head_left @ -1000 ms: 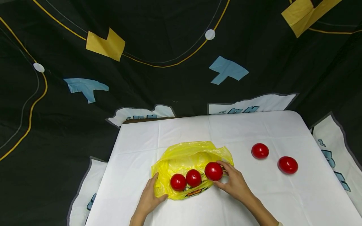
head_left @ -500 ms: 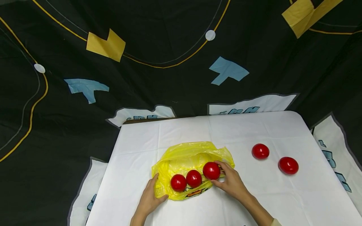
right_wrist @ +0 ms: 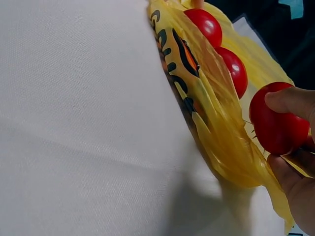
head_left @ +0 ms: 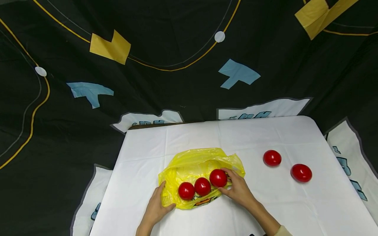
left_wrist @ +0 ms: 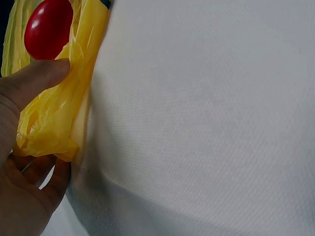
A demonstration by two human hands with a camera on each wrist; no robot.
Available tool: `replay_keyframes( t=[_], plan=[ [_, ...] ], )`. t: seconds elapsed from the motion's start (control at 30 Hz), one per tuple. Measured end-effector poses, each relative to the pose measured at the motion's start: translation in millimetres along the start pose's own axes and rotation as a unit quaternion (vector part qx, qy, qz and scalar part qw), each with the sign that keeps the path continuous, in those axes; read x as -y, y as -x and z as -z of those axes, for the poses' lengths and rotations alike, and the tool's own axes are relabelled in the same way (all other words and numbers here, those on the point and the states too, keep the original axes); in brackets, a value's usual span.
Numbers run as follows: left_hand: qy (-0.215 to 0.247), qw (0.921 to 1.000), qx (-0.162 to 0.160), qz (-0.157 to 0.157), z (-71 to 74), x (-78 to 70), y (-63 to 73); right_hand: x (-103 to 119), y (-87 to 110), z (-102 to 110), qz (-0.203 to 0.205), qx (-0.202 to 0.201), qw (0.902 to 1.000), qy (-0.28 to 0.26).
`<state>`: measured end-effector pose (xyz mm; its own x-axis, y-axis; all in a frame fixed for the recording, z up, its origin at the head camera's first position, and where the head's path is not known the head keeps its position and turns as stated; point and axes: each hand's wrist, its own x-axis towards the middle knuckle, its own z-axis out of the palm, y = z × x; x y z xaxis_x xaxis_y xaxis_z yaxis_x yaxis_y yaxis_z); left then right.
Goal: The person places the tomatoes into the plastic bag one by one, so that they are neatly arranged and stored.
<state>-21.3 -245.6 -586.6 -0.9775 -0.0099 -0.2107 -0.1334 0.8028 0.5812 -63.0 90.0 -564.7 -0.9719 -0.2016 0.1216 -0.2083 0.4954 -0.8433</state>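
A yellow plastic bag lies spread on the white-covered table, its mouth gaping. Two red tomatoes sit side by side in it. My left hand holds the bag's left end; in the left wrist view the thumb presses on the yellow plastic with the fingers beneath. At the bag's right end, my right hand grips a third tomato between thumb and fingers, close beside the middle one. Thin dark spiky leaves show at this tomato's lower left in the right wrist view.
Two more red tomatoes lie on the white tablecloth to the right of the bag. A black cloth with yellow and blue shapes hangs behind the table.
My right hand has shifted slightly left with its tomato, bringing it nearer the middle tomato in the bag. The left hand and the bag have stayed in place.
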Motion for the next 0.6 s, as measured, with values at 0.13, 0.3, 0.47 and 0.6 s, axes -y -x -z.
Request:
replay_keyframes(
  t=[0.13, 0.3, 0.47, 0.6],
  plan=[
    [-0.001, 1.0, 0.001, 0.001, -0.5, 0.6, 0.1, 0, -2.0, -4, -0.006, 0.005, 1.0, 0.006],
    [0.004, 1.0, 0.0, -0.003, 0.1, 0.7, 0.5, -2, -3.0, -8, -0.021, 0.012, 0.9996, 0.011],
    [0.002, 1.0, 0.0, -0.004, 0.8, 0.3, 0.6, -3, -2.6, -10, -0.029, 0.016, 0.9994, 0.012],
    [0.002, 1.0, 0.001, -0.005, 1.0, 0.1, 0.6, -5, -2.6, -12, -0.031, 0.018, 0.9992, 0.018]
  ],
)
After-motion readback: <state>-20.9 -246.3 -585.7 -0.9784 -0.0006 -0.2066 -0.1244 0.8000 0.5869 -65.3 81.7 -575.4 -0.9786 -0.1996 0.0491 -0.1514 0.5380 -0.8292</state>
